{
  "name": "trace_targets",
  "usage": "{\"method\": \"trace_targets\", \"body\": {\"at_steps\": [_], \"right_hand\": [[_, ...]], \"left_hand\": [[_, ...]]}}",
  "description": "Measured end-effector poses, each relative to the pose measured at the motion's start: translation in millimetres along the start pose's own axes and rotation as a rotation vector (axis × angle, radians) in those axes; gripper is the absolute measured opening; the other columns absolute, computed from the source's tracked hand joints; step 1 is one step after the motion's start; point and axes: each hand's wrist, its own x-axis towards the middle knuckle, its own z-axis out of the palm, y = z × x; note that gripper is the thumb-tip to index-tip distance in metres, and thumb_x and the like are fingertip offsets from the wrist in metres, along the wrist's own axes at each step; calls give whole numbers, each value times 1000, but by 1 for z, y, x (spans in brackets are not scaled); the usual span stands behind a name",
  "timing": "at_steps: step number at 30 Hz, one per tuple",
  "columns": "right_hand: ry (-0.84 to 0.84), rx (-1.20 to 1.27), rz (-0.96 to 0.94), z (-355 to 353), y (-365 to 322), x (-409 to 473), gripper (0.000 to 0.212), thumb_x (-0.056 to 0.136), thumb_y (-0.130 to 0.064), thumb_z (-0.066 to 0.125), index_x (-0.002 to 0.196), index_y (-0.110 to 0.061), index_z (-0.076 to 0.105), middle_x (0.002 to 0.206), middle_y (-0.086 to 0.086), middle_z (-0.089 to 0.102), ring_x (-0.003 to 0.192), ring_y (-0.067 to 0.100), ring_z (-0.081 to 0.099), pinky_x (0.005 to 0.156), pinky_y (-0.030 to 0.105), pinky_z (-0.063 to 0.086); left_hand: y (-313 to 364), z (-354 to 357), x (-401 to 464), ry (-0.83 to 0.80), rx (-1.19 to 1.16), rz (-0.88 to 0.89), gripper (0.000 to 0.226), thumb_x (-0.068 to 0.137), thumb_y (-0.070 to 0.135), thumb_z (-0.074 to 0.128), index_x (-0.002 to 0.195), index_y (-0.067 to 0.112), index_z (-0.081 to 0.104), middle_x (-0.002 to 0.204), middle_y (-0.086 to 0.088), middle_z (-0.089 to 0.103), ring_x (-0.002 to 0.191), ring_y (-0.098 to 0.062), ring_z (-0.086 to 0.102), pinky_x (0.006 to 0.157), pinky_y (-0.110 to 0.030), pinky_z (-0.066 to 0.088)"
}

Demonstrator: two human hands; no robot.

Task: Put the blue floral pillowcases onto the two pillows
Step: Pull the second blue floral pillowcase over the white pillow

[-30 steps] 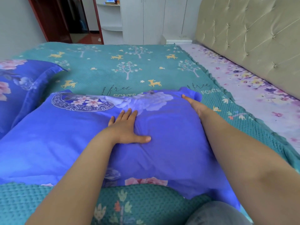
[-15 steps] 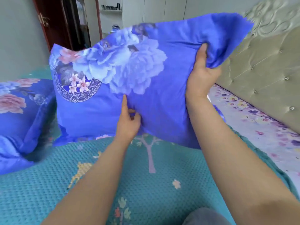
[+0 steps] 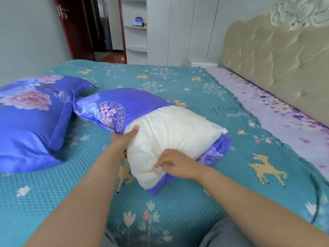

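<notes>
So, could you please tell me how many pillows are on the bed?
2: a covered pillow at the left, and a white pillow half in its pillowcase, centre, under both hands.

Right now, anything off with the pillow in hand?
Yes. The white pillow sticks halfway out of the blue floral pillowcase, which is bunched at the far end. Left hand grips the case's edge; right hand presses the pillow's near end.

Both hands grip a white pillow (image 3: 170,129) half inside a blue floral pillowcase (image 3: 122,104) on the teal bedspread (image 3: 195,82): left hand (image 3: 124,138), right hand (image 3: 175,163).
</notes>
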Motion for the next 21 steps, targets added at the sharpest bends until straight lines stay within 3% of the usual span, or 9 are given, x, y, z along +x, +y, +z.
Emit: {"method": "trace_targets", "body": {"at_steps": [2, 4, 6, 9, 11, 15, 18, 21], "right_hand": [[269, 297, 51, -21, -10, 9, 28, 77, -21, 48, 94, -25, 70, 99, -2, 61, 93, 11, 57, 89, 21, 42], [588, 245, 138, -45, 1, 22, 20, 85, -15, 54, 94, -25, 68, 103, -1, 62, 96, 16, 58, 91, 25, 43], [703, 66, 286, -68, 27, 39, 18, 90, -23, 56, 102, -21, 68, 115, 1, 60, 111, 18, 53, 101, 28, 37], [586, -87, 581, -90, 59, 59, 53, 88, -59, 47, 124, -22, 58, 136, 3, 49, 130, 19, 39, 111, 32, 28], [475, -71, 694, -98, 72, 66, 76, 83, -71, 43, 137, -17, 44, 146, 6, 36, 136, 24, 33, 112, 37, 26], [316, 19, 839, -104, 91, 73, 111, 68, -81, 52, 150, -16, 13, 158, 7, 7, 142, 27, 23, 113, 43, 21], [242, 165, 934, -108, 109, 73, 125, 63, -81, 57, 151, -23, -9, 159, 5, 5, 145, 29, 16, 115, 44, 16], [141, 176, 990, -108, 123, 74, 129, 58, -86, 55, 151, -23, -8, 159, 2, 7, 144, 29, 16, 114, 44, 16]], "left_hand": [[-10, 1, 12, 112, 142, 35, 131, 54, 62, 80, 148, 27, -3, 148, -8, 34, 123, -32, 49, 96, -53, 46], [-23, -1, 33, 102, 91, -19, 140, 43, 67, 83, 149, 22, 4, 146, -8, 38, 120, -32, 52, 95, -51, 47], [-43, -10, 71, 55, 19, -78, 147, 23, 73, 84, 146, 21, 22, 138, -4, 50, 109, -29, 61, 87, -51, 51], [-62, -16, 104, 32, 6, -95, 140, 23, 71, 86, 143, 25, 29, 132, 0, 54, 106, -27, 63, 84, -51, 53], [-64, -15, 104, 27, -44, -89, 134, 23, 70, 86, 139, 25, 36, 130, -1, 57, 103, -27, 64, 83, -50, 54], [-65, -9, 95, 64, -66, -49, 137, 19, 73, 84, 139, 25, 36, 133, 1, 54, 111, -28, 60, 92, -50, 49], [-60, -3, 86, 74, -76, -39, 143, 20, 71, 85, 143, 21, 30, 135, 1, 51, 114, -27, 58, 96, -50, 47], [-68, -4, 102, -6, -156, -63, 130, 25, 67, 88, 138, 24, 39, 130, -1, 57, 106, -27, 63, 91, -51, 50]]}}
